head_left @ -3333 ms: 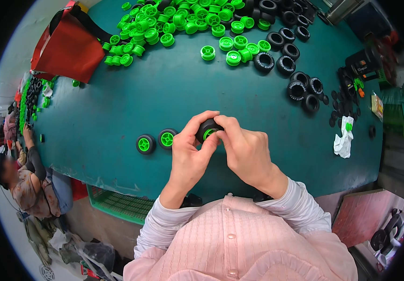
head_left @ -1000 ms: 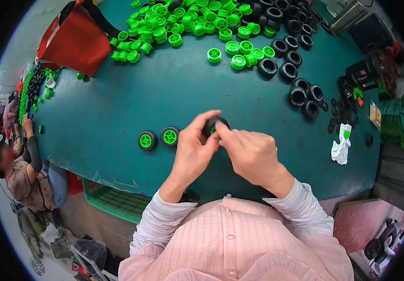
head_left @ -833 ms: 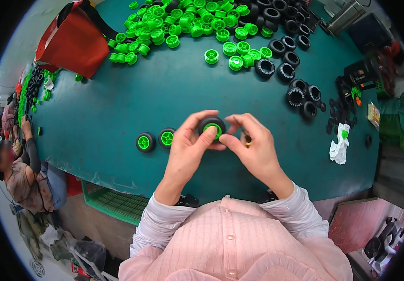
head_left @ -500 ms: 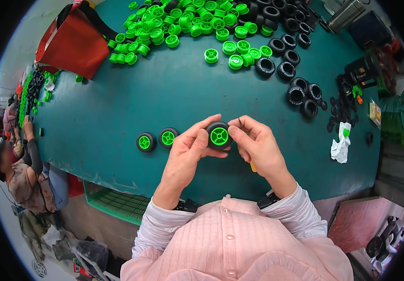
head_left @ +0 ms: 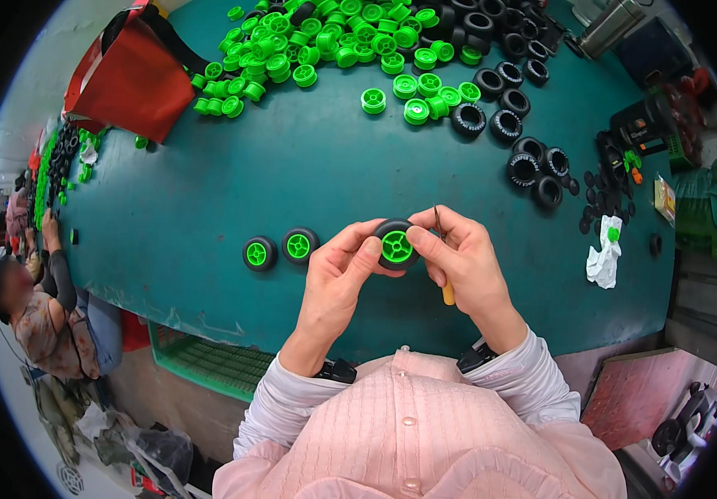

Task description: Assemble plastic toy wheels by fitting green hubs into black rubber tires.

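Between my two hands is a toy wheel [head_left: 397,247], a black tyre around a green spoked hub, its hub side facing up toward me. My left hand [head_left: 332,281] closes on its left edge with thumb and fingers. The thumb of my right hand [head_left: 470,264] presses the wheel's right edge. In that same hand is a slim tool with a yellow handle [head_left: 448,293] poking out below and a thin dark tip above the fingers; its exact kind is unclear. Two similar wheels, a left wheel [head_left: 259,253] and a right wheel [head_left: 299,245], lie left of my left hand.
Loose green hubs [head_left: 325,37] are heaped at the far side, beside many black tyres [head_left: 505,125]. A red bin [head_left: 130,79] stands far left. Small black discs [head_left: 595,195] and a white crumpled paper [head_left: 603,262] lie right. Another person [head_left: 51,312] works at the left end.
The wheel has shifted slightly right and tilted in my fingers. My right hand has turned a little, and more of the tool's yellow handle and dark tip shows.
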`<state>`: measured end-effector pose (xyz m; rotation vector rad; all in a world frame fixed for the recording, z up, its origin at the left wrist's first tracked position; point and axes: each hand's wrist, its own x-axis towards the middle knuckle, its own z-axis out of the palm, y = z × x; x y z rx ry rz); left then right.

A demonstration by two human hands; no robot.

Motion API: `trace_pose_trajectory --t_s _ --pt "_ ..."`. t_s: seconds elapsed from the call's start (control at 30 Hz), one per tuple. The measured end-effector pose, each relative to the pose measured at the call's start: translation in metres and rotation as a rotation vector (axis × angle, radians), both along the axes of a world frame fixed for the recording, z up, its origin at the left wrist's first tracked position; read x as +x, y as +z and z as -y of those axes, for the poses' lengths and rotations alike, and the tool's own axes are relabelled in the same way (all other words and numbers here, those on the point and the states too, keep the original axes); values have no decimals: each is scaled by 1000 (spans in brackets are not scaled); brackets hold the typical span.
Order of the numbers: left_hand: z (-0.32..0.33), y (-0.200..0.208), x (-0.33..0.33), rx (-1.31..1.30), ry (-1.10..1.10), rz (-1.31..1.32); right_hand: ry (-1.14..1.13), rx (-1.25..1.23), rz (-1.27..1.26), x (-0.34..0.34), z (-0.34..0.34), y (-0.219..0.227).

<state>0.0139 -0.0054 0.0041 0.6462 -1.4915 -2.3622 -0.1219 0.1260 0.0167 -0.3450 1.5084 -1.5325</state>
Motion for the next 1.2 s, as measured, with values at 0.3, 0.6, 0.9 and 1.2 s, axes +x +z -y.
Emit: trace_pose_trajectory --t_s 0.3,0.6,0.9,1.2 --pt "1 4 3 -237 -17 120 113 -5 -330 0 3 -1" --pt "1 5 -4 -14 11 84 -10 82 -129 10 5 8" --pt "9 -5 5 95 -6 119 74 26 -298 12 3 0" --pt "-1 1 4 -69 -38 35 137 29 -129 2 2 0"
